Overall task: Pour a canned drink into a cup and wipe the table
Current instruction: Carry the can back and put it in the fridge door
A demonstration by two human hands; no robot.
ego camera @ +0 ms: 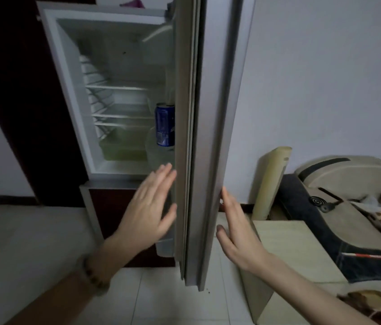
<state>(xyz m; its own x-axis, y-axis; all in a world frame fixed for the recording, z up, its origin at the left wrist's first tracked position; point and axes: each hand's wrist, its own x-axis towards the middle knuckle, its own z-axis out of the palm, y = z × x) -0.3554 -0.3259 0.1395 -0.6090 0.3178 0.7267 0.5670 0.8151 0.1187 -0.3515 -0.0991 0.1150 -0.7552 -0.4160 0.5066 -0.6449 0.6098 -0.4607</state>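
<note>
One blue can (165, 125) stands in the fridge door (192, 137); both hands' grips spread, empty.

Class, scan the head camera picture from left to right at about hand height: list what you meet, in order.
Beaded bracelet on the left wrist → left hand → edge of the open fridge door → right hand → pale upright board against the wall → patterned sofa.
</note>
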